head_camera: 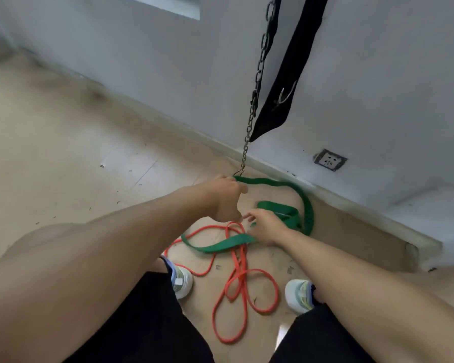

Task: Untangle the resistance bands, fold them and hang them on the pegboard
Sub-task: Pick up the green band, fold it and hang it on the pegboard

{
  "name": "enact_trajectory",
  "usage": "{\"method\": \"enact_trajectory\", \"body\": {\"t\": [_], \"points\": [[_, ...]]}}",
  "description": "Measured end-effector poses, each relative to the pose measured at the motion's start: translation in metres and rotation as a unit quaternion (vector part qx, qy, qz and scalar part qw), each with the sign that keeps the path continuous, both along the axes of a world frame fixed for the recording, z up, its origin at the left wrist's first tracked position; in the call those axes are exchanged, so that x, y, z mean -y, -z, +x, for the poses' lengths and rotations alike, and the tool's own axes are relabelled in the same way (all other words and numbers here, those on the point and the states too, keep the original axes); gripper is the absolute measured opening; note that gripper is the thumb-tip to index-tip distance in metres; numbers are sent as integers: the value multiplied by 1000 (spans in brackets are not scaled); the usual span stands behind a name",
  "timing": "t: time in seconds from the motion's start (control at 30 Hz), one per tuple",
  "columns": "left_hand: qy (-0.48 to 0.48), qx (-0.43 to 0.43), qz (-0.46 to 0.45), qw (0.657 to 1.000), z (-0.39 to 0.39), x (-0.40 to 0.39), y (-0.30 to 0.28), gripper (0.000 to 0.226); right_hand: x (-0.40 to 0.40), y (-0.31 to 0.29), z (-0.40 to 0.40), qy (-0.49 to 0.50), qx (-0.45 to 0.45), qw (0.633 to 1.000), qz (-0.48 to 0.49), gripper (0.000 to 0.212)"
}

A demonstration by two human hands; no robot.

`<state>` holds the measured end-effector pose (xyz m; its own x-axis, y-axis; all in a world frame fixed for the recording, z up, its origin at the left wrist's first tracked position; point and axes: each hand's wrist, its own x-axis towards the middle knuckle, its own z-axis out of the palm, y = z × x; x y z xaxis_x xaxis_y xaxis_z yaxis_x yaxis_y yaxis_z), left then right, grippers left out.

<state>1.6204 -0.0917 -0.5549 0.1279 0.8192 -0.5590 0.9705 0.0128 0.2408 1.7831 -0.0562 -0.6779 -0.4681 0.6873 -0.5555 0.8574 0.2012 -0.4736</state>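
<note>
Nearest me, at 6 o'clock, a thin red resistance band (243, 286) lies looped on the tan floor (63, 158) between two pale sneakers (182, 281). Above it both forearms reach forward. My right hand (266, 226), palm down with fingers loosely curled, pinches the wide green resistance band (222, 244) where it crosses the red. My left hand (227, 199), at 12 o'clock, grips the green band's upper loop. Beyond hang a steel chain (257, 93) and black strap (286, 74) against the wall (378, 74).

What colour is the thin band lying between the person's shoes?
Orange-red, seen clearly in the head view: the thin band loops on the floor, under the green band.
</note>
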Motion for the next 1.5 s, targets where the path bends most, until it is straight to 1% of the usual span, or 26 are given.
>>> {"method": "enact_trajectory", "body": {"t": [0.1, 0.17, 0.23, 0.3, 0.37, 0.43, 0.53, 0.63, 0.67, 0.77, 0.93, 1.03, 1.17, 1.27, 1.37, 1.43, 1.5], "points": [[-1, -6, -11, 1000, -1, -7, 2, 79, 7, 53, 0, 29, 25, 998, -44, 38], [-5, -8, -22, 1000, -2, -11, 3, 78, 17, 88, -2, 63, 36, 995, -72, 41], [-14, -1, -35, 999, -2, -16, 3, 77, 23, 122, -5, 79, 34, 994, -72, 59], [-20, 1, -41, 999, -3, -19, 2, 76, 25, 147, -8, 72, 19, 996, -45, 75], [-21, -3, -43, 999, -4, -21, 1, 72, 22, 159, -8, 63, 20, 997, -32, 83], [-16, -4, -46, 999, -6, -22, 3, 68, 21, 159, -5, 50, 31, 998, -31, 86], [-2, -5, -59, 998, -7, -19, 2, 66, 21, 162, 1, 50, 71, 996, -25, 86], [0, -7, -76, 997, -8, -15, 0, 65, 16, 167, 1, 8, 81, 997, -8, 88], [2, -11, -79, 997, -8, -14, -1, 65, 14, 170, 0, -1, 86, 996, -1, 85], [-10, -17, -79, 997, -14, -13, -6, 65, 15, 173, -6, -29, 138, 990, 25, 64], [-32, -19, -67, 997, -21, -14, -12, 67, 33, 168, -4, -74, 195, 977, 54, 56], [-41, -8, -74, 996, -19, -14, -14, 69, 46, 166, 5, -98, 217, 967, 95, 46], [-51, 7, -75, 996, -15, -13, -15, 71, 54, 162, 11, -89, 237, 964, 79, 41], [-54, 9, -71, 996, -17, -10, -15, 68, 58, 160, 11, -114, 258, 958, 58, 36], [-57, 4, -64, 996, -23, -9, -15, 63, 63, 155, 6, -130, 255, 957, 49, 39], [-63, 0, -56, 996, -27, -10, -19, 62, 62, 142, -2, -129, 234, 963, 43, 40], [-66, -3, -46, 997, -30, -11, -24, 60, 53, 121, -12, -118, 199, 973, 11, 42]]}}
